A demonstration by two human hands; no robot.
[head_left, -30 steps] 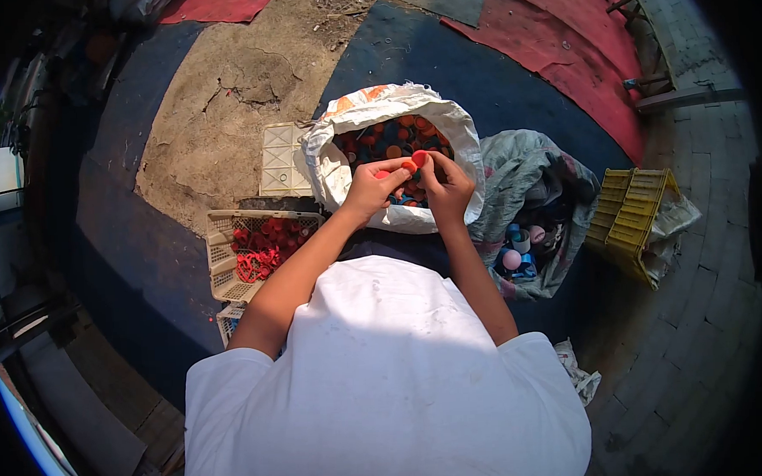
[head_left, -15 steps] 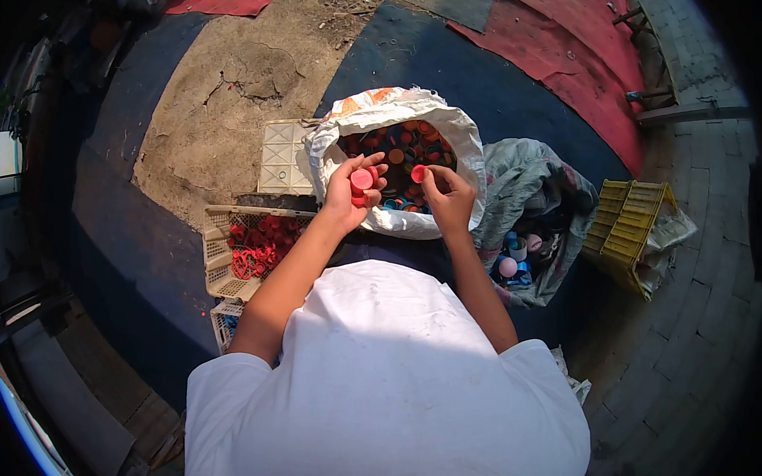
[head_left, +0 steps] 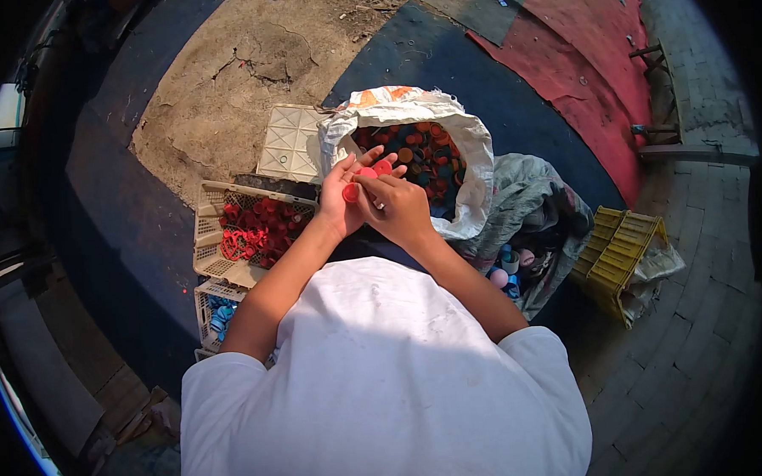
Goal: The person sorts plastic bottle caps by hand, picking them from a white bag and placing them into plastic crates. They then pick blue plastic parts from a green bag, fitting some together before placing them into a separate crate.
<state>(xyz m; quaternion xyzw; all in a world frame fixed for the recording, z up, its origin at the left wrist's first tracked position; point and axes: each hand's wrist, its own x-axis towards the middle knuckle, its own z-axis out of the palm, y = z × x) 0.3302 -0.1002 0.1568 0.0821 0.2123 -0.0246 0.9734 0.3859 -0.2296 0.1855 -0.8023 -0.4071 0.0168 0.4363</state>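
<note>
My left hand [head_left: 339, 201] is palm up over the near left rim of a white woven sack [head_left: 478, 174], its fingers around several red bottle caps [head_left: 351, 192]. My right hand [head_left: 403, 206] has come across onto that palm. Its thumb and forefinger are pinched at a red cap among the others, partly hidden by the fingers. A small whitish thing [head_left: 380, 206] shows under the curled right fingers, too small to name. Inside the open sack lie loose caps [head_left: 433, 155] in red, orange, green and dark colours.
On the left stand a cream crate [head_left: 207, 237] of red caps and a lower crate [head_left: 204, 314] holding blue caps. A pale crate [head_left: 288, 144] lies behind them. Right of the sack are a grey-green sack [head_left: 523, 189] with mixed pieces and a yellow crate [head_left: 617, 253].
My right hand has moved left from above the sack opening to my left palm, bringing a red cap. The view has shifted slightly, showing more of the blue caps.
</note>
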